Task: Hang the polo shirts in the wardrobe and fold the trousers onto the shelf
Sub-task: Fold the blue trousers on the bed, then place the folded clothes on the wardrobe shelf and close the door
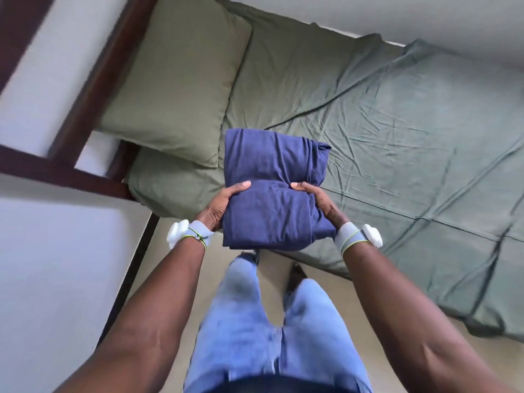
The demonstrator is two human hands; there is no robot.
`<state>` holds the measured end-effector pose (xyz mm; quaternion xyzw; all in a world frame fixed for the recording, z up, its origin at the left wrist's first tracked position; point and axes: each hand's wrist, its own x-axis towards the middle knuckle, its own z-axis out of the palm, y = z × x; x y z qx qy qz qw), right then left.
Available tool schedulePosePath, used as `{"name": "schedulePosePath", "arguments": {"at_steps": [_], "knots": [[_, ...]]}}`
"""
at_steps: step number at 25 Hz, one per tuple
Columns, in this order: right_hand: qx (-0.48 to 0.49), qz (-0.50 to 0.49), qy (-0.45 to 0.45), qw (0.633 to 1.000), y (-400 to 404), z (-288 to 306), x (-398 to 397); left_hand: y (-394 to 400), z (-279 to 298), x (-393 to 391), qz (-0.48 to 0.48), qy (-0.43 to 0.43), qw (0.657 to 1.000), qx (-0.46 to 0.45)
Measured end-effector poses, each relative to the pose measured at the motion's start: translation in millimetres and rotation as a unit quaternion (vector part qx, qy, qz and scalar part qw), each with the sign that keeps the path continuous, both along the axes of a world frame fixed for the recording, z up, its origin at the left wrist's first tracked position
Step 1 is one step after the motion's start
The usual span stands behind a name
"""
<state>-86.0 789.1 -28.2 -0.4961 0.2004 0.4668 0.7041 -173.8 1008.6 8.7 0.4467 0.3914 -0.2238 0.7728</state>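
Bed (382, 114) fills the upper right of the head view, covered in a wrinkled green sheet. Two green pillows (181, 75) lie stacked at its head, beside a dark wooden frame (93, 89). Pale floor (175, 239) shows below, where the person stands in light blue jeans (263, 321).

Folded trousers (272, 188), navy blue, sit as a thick rectangular bundle, held up in front of the person and above the bed's near edge; whether the far end rests on the sheet cannot be told. No shelf or wardrobe in view.

Left hand (224, 205) grips the bundle's left edge, thumb on top, fingers hidden beneath. Right hand (317, 202) grips the right edge the same way, thumb pressed into the crease across the middle. Both wrists carry a grey band with a white device.

Handling, as a judgement: cloth looks soft and limp, light for its bulk, not slippery, nothing fragile. The layers have no stiffness of their own, so a one-sided hold would likely let the fold sag open. The right side looks bunched and looser than the left. Best hold seems to be both side edges at the mid crease, fingers under, thumbs clamping the layers together, bundle kept level on the way to the shelf.
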Motion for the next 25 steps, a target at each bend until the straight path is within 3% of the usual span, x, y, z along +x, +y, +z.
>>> {"name": "schedulePosePath", "arguments": {"at_steps": [5, 11, 20, 25], "knots": [[0.039, 0.033, -0.031, 0.998, -25, 100, -53, -32, 69, -72, 0.086, -0.052, 0.995, -0.002], [0.052, 0.099, -0.051, 0.992, -7, 150, -78, -29, 112, -119, 0.183, -0.096, 0.978, -0.006], [0.094, 0.264, -0.109, 0.954, 160, 213, -104, 78, 177, -202, 0.354, -0.184, 0.916, 0.044], [0.152, 0.381, -0.121, 0.904, 307, 250, -203, 171, 218, -332, 0.465, -0.227, 0.848, 0.110]]}}
